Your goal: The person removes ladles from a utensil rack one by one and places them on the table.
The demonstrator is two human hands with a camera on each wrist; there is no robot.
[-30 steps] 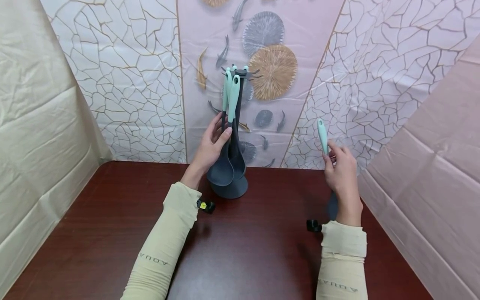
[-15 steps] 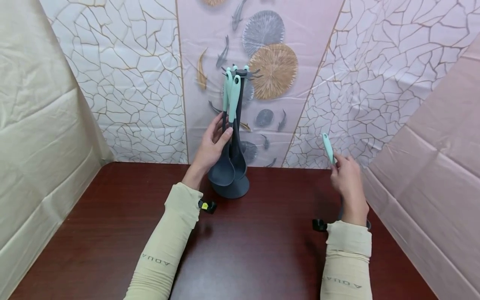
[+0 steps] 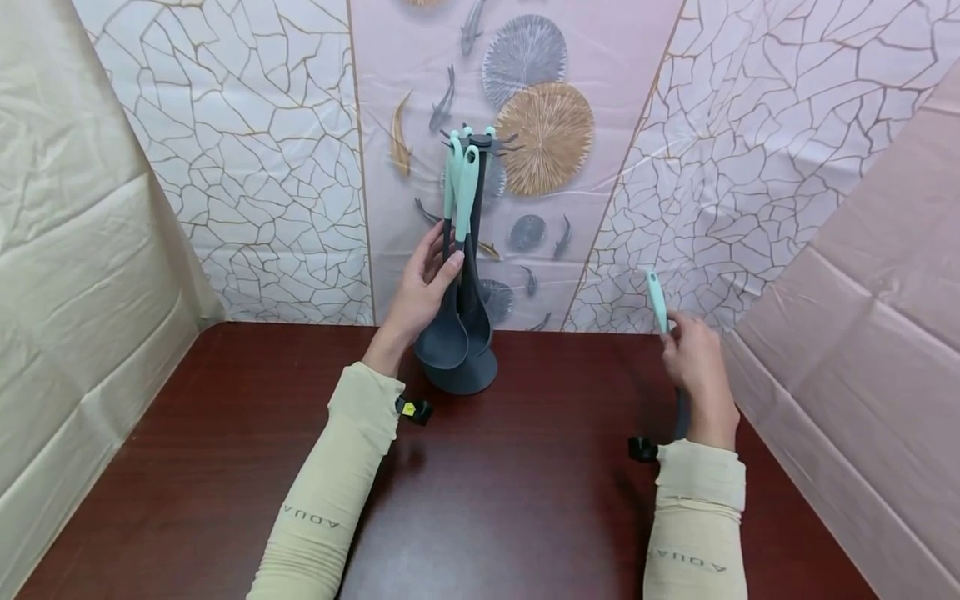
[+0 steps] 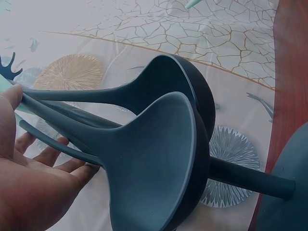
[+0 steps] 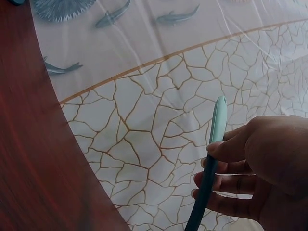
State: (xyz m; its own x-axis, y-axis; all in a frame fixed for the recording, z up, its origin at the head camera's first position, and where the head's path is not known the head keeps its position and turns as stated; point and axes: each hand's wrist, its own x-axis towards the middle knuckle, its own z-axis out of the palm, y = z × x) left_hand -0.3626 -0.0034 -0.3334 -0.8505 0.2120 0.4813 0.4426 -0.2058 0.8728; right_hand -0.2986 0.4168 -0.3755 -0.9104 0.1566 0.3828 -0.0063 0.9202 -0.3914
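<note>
A dark grey stand (image 3: 476,373) with a round base and a hooked top holds several hanging kitchen utensils with mint handles. Two ladles hang at its front, the nearer ladle (image 4: 149,159) overlapping the farther ladle (image 4: 166,82). My left hand (image 3: 416,296) grips the nearer ladle's shaft, thumb in front and fingers behind among the shafts. Off to the right, my right hand (image 3: 697,358) holds a utensil (image 5: 219,118) by its dark shaft just below the mint handle, thumb against fingertips. The handle points up; its lower end is hidden behind the wrist in the head view.
A dark red-brown table (image 3: 510,492) spreads beneath both hands. Patterned cloth (image 3: 277,167) hangs upright along its back edge. Pale cloth walls (image 3: 847,333) close in the left and right sides, the right one near my right hand.
The right hand has moved right and slightly down with its utensil, then almost stopped. The left hand keeps its place at the hanging ladles.
</note>
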